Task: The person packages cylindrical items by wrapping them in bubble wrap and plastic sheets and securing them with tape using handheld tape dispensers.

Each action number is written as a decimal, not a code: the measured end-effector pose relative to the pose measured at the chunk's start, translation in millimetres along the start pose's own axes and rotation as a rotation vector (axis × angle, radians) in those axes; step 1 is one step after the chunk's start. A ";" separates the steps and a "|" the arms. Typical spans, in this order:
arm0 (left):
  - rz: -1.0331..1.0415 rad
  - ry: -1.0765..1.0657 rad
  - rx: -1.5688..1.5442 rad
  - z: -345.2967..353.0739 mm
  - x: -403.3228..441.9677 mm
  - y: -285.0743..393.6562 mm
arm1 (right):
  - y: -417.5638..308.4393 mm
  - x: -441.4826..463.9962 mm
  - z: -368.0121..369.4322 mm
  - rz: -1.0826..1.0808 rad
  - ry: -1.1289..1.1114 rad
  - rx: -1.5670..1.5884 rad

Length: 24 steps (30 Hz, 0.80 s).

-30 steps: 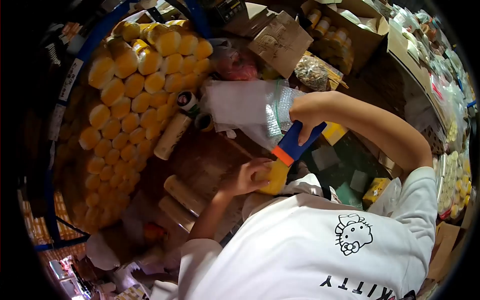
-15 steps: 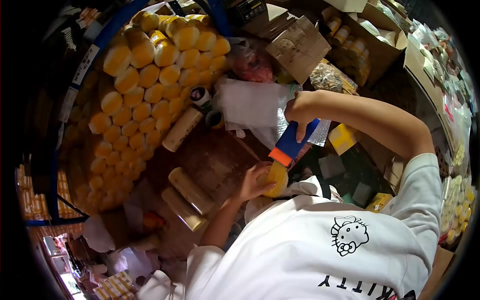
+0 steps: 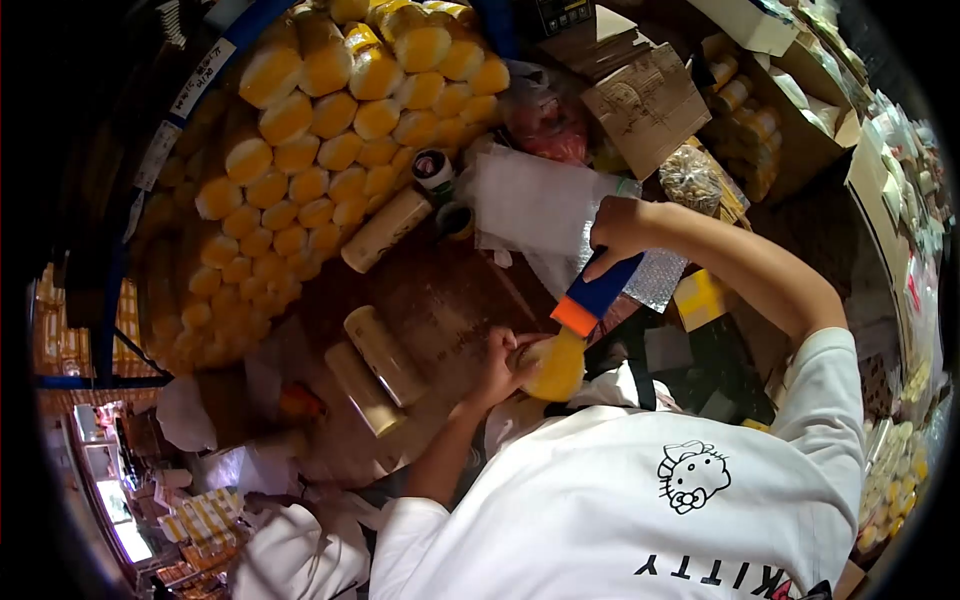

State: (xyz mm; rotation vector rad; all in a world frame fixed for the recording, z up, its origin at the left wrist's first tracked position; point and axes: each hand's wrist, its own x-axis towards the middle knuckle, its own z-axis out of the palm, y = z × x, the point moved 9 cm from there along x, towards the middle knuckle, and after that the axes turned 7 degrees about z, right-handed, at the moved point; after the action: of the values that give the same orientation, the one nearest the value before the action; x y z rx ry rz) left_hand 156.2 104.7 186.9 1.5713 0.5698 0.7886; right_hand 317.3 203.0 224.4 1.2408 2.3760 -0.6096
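Observation:
My right hand (image 3: 620,230) is closed around a blue and orange tape dispenser (image 3: 600,285), held tilted with its orange end down. Yellow tape (image 3: 566,345) spreads from that end onto a rounded, pale wrapped cylinder (image 3: 548,378) close against my shirt. My left hand (image 3: 497,368) grips the cylinder's left side, its fingers partly hidden. Two tan cylinders (image 3: 385,355) lie side by side on the brown table (image 3: 450,300), left of my left hand. Beyond my right hand lie sheets of bubble wrap (image 3: 540,205).
Yellow-ended wrapped rolls (image 3: 300,150) form a tall stack at the back left, beside a blue rack post (image 3: 225,60). Another tan cylinder (image 3: 387,230) lies near a dark open cup (image 3: 456,220). Cardboard pieces (image 3: 648,110) and a box (image 3: 815,120) occupy the back right.
My right hand has shifted slightly right with the tape dispenser. My left hand has turned the cylinder, and the yellow tape covers more of its visible side. The whole view has also shifted.

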 end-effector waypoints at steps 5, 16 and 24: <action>-0.003 -0.017 0.031 -0.3 -3.9 -5.3 | -9.0 23.9 31.7 -0.161 0.094 -0.056; -0.062 0.034 0.263 15.4 -3.8 -4.9 | -30.8 -5.8 -0.7 -0.141 0.181 -0.135; -0.159 -0.005 0.044 15.2 -9.8 -10.6 | -51.9 -81.7 -48.5 -0.069 0.349 -0.084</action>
State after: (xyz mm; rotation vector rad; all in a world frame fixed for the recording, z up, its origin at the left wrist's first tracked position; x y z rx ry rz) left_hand 162.1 89.2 174.3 1.5464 0.7033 0.6556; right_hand 310.6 148.2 317.6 1.3221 2.7064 -0.3287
